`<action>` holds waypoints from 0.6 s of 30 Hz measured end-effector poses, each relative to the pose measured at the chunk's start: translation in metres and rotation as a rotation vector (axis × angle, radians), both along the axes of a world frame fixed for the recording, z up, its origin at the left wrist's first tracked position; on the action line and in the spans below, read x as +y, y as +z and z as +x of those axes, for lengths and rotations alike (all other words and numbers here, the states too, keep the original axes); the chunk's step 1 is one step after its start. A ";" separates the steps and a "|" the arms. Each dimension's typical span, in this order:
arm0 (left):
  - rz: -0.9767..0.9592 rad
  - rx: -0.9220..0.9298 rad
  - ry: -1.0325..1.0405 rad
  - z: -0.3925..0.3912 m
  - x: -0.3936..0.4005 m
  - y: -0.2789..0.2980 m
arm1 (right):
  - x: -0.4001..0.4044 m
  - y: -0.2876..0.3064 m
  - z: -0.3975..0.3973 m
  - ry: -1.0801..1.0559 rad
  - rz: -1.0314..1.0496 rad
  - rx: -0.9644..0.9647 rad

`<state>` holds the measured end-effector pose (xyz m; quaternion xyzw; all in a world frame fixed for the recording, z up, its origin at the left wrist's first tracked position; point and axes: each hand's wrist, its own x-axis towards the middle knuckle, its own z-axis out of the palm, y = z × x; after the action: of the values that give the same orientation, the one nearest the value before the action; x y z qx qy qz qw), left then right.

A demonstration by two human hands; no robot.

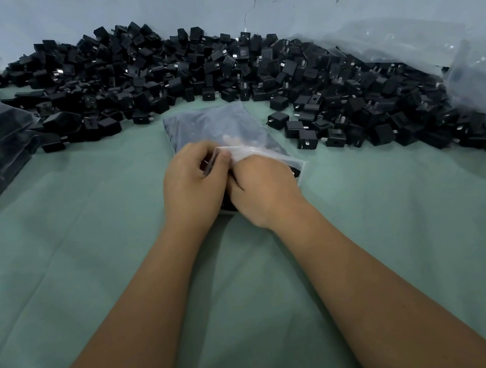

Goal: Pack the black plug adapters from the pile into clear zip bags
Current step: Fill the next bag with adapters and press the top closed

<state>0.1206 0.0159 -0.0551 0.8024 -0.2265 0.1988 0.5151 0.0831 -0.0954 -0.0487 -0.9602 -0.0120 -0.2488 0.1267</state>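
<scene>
Pinching the mouth of the clear zip bag (222, 128) lying on the green tabletop (87, 235), left hand (194, 184) and right hand (262, 190) each keep a curled grip there (filling or sealing, I judge), the adapter pile (177, 69) just beyond.

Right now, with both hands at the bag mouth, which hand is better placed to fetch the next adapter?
Right, probably. The right hand lies nearer the pile's closest loose adapters, while the left hand pinches the zip bag's opening.
</scene>
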 end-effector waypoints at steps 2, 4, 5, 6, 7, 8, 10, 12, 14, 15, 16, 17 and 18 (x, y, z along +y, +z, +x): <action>-0.030 0.040 -0.014 0.000 0.001 0.001 | 0.000 0.001 0.000 0.029 -0.006 -0.036; -0.050 0.079 -0.020 0.000 0.001 0.002 | -0.002 0.000 0.000 0.054 -0.019 -0.037; -0.060 0.094 -0.020 0.000 0.001 0.001 | -0.002 0.000 0.000 0.067 -0.032 -0.037; -0.070 0.105 -0.020 0.001 0.001 0.001 | -0.002 0.000 -0.003 0.083 -0.043 -0.051; -0.080 0.111 -0.019 0.002 0.002 0.001 | -0.001 0.001 -0.007 0.106 -0.053 -0.106; -0.086 0.114 -0.018 0.002 0.002 0.000 | -0.001 0.003 -0.010 0.133 -0.070 -0.210; -0.080 0.116 -0.021 0.003 0.003 0.000 | -0.002 0.005 -0.015 0.170 -0.096 -0.485; -0.045 0.122 -0.024 0.003 0.002 -0.001 | -0.009 0.009 -0.015 0.155 -0.037 -0.640; 0.022 0.114 -0.010 0.002 0.001 -0.002 | -0.021 0.014 -0.014 0.046 0.159 -0.662; 0.053 0.106 -0.001 0.002 0.001 -0.002 | -0.029 0.015 -0.014 -0.049 0.288 -0.638; 0.075 0.100 0.004 0.002 0.002 -0.002 | -0.039 0.015 -0.013 -0.156 0.401 -0.603; 0.086 0.098 0.007 0.003 0.002 -0.002 | -0.051 0.014 -0.012 -0.265 0.482 -0.567; 0.092 0.098 0.009 0.003 0.002 -0.003 | -0.062 0.012 -0.011 -0.369 0.532 -0.520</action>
<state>0.1241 0.0177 -0.0577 0.8350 -0.2065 0.1509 0.4871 0.0724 -0.1578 -0.0370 -0.7852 0.1935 -0.4960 0.3163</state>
